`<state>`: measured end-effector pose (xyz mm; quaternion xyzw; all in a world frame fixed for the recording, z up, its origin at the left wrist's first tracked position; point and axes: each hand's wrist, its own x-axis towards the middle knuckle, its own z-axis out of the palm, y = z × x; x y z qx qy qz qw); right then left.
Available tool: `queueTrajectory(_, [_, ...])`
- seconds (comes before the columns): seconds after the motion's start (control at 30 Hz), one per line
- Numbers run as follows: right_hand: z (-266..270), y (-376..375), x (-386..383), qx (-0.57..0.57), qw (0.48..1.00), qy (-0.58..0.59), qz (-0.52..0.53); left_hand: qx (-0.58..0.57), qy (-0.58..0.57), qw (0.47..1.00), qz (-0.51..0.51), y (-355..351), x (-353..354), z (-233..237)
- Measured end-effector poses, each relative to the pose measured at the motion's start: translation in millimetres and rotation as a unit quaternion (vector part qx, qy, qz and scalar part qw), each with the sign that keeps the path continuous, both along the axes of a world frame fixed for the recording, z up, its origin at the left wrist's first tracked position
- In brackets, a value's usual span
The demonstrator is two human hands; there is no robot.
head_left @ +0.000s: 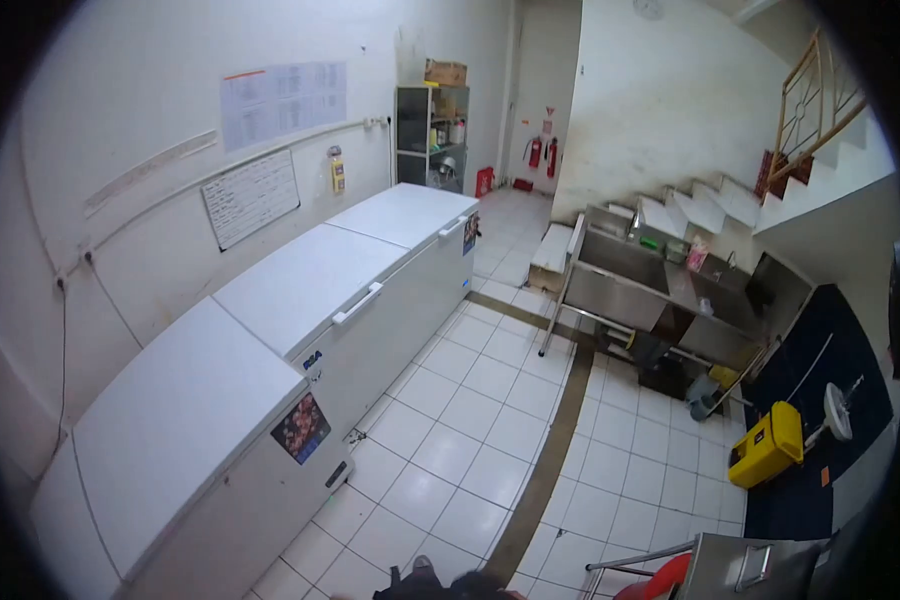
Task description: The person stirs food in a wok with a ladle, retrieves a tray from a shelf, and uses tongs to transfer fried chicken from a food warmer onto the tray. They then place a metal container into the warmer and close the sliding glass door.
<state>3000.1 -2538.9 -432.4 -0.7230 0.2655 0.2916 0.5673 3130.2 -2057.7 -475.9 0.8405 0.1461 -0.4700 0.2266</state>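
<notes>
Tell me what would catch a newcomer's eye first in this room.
Three white freezers line the left wall, lids shut. A steel sink stands on the right below the stairs, and a yellow bucket sits on the floor nearer the camera.

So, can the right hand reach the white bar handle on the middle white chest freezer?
Probably not: no hand shows, and the white bar handle lies far off across white tiled floor.

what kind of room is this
Probably the back room of a food business: three white chest freezers along the left wall, a steel sink by the stairs, and a yellow mop bucket.
</notes>
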Motion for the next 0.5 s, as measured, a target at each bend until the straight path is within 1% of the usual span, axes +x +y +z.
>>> queueTrajectory(0.07, [10.2,-21.1,45.8,-0.016,0.994,0.054,-0.09,0.025,-0.025,0.984,-0.176,-67.0,148.9,1.3])
queueTrajectory(0.1, [13.3,-32.1,70.3,-0.011,0.99,0.059,-0.13,0.015,-0.054,0.976,-0.212,-108.1,217.2,18.4])
queueTrajectory(0.13, [13.2,-40.8,95.4,-0.007,0.985,0.062,-0.164,-0.071,-0.158,0.966,-0.189,-140.8,286.2,8.7])
queueTrajectory(0.17, [10.9,-50.2,120.8,-0.001,0.978,0.068,-0.195,-0.056,-0.231,0.947,-0.217,-193.9,352.3,58.2])
queueTrajectory(0.2, [8.3,-61.9,145.8,0.003,0.972,0.079,-0.222,-0.07,-0.345,0.927,-0.126,-239.7,406.8,71.7])
queueTrajectory(0.23, [1.8,-74.0,171.9,0.006,0.966,0.088,-0.241,-0.133,-0.389,0.907,-0.085,-281.7,455.1,106.4])
queueTrajectory(0.27, [-5.6,-87.4,197.6,0.009,0.961,0.097,-0.257,-0.241,-0.354,0.903,-0.032,-316.7,505.9,119.7])
queueTrajectory(0.33, [-21.9,-116.5,250.2,0.014,0.956,0.113,-0.272,-0.334,-0.402,0.853,-0.004,-374.3,579.4,141.2])
queueTrajectory(0.43, [-34.5,-163.8,338.1,0.02,0.953,0.118,-0.278,-0.324,-0.377,0.867,-0.015,-417.1,651.6,146.0])
queueTrajectory(0.5, [-43.6,-201.3,405.5,0.02,0.957,0.093,-0.273,-0.299,-0.342,0.891,0.0,-411.6,684.7,96.2])
